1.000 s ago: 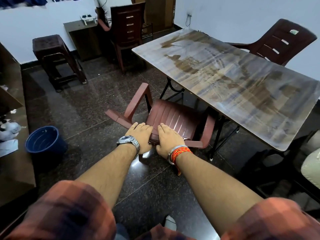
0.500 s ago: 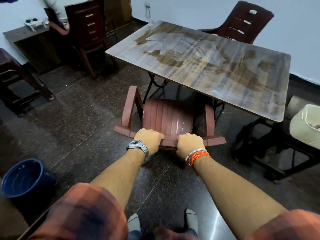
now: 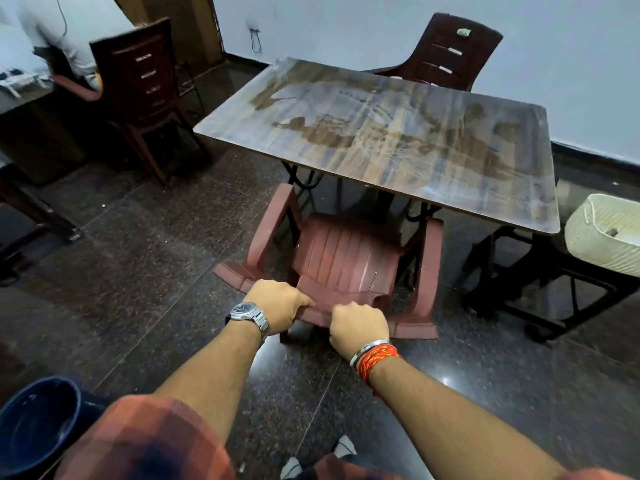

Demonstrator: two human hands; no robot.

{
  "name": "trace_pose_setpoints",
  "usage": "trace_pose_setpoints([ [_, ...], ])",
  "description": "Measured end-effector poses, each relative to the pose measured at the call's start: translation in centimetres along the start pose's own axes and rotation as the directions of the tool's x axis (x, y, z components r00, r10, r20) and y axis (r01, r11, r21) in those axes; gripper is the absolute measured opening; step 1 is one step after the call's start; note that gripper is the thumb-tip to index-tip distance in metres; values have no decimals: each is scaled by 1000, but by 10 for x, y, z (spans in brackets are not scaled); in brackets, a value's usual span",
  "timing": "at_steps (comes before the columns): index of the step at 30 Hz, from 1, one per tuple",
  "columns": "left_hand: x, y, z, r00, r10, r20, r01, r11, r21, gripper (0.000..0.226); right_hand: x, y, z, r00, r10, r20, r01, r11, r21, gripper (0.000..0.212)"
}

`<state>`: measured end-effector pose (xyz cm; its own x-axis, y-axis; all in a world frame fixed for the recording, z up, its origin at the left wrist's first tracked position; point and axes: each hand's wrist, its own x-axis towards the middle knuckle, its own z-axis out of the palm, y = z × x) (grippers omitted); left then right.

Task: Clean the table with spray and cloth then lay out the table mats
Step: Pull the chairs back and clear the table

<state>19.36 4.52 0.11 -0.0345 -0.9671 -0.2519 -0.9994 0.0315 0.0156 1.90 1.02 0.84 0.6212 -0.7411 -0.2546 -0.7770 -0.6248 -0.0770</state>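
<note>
A: Two questions: grip, handling?
B: Left hand (image 3: pixel 277 303) fingers curled over chair (image 3: pixel 346 258) back rail (image 3: pixel 322 309), right hand (image 3: pixel 358 323) clamped just beside it.
A: Handling?
B: Moulded plastic: likely light, stiff, slides on floor. Surface (image 3: pixel 381 133) at 12 o'clock, streaky; seat partly under it.

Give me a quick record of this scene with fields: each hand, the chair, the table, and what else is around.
left hand: grips the top edge of the red chair backrest
right hand: grips the same edge, beside the left hand
red chair: faces the table, seat front under its near edge
table: top streaked with patchy marks
far chair: at the table's opposite side
blue bucket: on the floor, lower left
white basket: on a dark stand right of the table
spray, cloth, mats: not in view
</note>
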Motion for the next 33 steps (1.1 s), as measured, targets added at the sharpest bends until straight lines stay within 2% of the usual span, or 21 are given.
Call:
trace_pose_setpoints([
  [5,9,-8,5,999,33,-40,-32,999,27,41,13,1,-6,1000,-23,3,23,1000,15,25],
  [13,41,-29,2,999,30,-35,-28,998,60,41,50,4,-9,999,-31,-23,31,1000,3,24],
  [28,135,-85,-31,991,132,-35,-128,986,110,42,147,16,-39,991,127,-50,-128,992,-19,25],
  [33,154,-118,-36,992,125,-31,-122,988,97,38,175,2,-42,988,132,-78,-133,991,-11,24],
])
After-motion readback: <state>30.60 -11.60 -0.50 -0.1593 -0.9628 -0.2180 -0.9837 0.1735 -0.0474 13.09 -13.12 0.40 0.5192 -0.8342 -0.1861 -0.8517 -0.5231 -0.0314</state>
